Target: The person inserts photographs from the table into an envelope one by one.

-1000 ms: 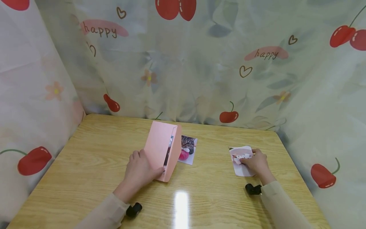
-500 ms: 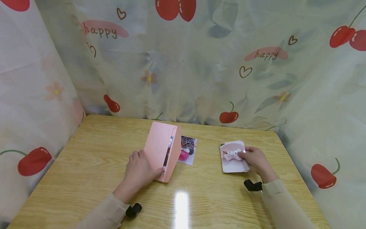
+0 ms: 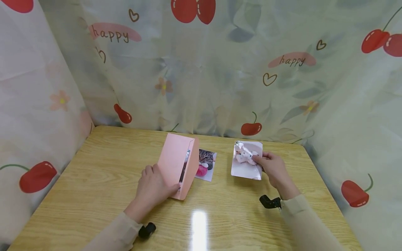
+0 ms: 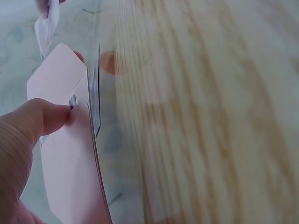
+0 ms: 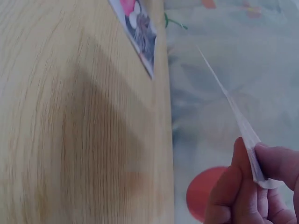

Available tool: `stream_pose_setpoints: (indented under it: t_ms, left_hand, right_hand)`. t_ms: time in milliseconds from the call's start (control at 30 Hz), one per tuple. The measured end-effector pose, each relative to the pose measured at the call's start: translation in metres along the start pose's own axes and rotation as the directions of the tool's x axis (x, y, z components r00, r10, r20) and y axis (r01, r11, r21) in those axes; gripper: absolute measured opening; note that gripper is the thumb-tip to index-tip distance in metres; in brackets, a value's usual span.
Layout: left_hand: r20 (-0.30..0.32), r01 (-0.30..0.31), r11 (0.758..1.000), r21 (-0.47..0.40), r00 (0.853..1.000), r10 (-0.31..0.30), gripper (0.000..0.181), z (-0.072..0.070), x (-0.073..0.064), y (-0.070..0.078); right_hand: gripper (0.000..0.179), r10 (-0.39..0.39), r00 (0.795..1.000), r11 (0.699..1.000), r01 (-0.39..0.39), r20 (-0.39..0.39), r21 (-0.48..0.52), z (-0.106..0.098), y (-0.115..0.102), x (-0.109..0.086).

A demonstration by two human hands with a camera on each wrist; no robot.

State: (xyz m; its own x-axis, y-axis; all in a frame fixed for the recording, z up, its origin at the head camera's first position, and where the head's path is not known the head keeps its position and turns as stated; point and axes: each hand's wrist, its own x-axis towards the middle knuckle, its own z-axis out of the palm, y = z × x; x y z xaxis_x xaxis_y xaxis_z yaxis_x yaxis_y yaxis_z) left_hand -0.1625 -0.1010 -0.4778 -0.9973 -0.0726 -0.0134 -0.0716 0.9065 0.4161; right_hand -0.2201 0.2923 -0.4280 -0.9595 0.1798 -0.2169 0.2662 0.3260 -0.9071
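Photo [image 3: 243, 172] above the table [image 3: 232, 216], right edge in the right hand [image 3: 275, 169].

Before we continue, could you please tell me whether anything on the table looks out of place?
Nothing looks spilled or plainly damaged. Mildly odd: the pink envelope gapes along its flap and, in the head view, partly hides the cat photo.

The pink envelope [image 3: 176, 157] is smooth, matt paper. The white-animal photo print [image 3: 246, 170] is thin, glossy paper with bright glare. The desk [image 3: 103, 167] has a polished, reflective wood-grain surface; the backdrop [image 3: 201, 94] is creased sheeting with slight sheen.
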Motion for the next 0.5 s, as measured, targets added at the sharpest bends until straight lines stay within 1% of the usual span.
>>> stream_pose_setpoints:
  t_ms: [100, 233, 367, 500]
  left_hand:
    - [-0.007, -0.009, 1.0, 0.01, 1.0, 0.009, 0.109, 0.001, 0.0, 0.0]
    - [-0.012, -0.011, 1.0, 0.029, 1.0, 0.012, 0.11, 0.001, 0.0, 0.001]
    - [-0.012, -0.004, 0.999, 0.04, 1.0, 0.005, 0.11, 0.001, 0.0, 0.002]
    - [-0.024, -0.016, 0.999, 0.037, 1.0, 0.017, 0.11, 0.002, -0.001, 0.003]
  right_hand:
    - [0.05, -0.021, 1.0, 0.996, 0.021, 0.005, 0.083, 0.011, -0.006, -0.002]
    - [0.045, -0.05, 0.998, 0.981, 0.041, 0.041, 0.191, 0.028, -0.015, -0.007]
    - [0.044, -0.066, 0.995, 0.974, 0.048, 0.072, 0.22, 0.044, -0.022, -0.011]
    - [0.043, -0.083, 0.994, 0.972, 0.065, 0.074, 0.226, 0.058, -0.029, -0.014]
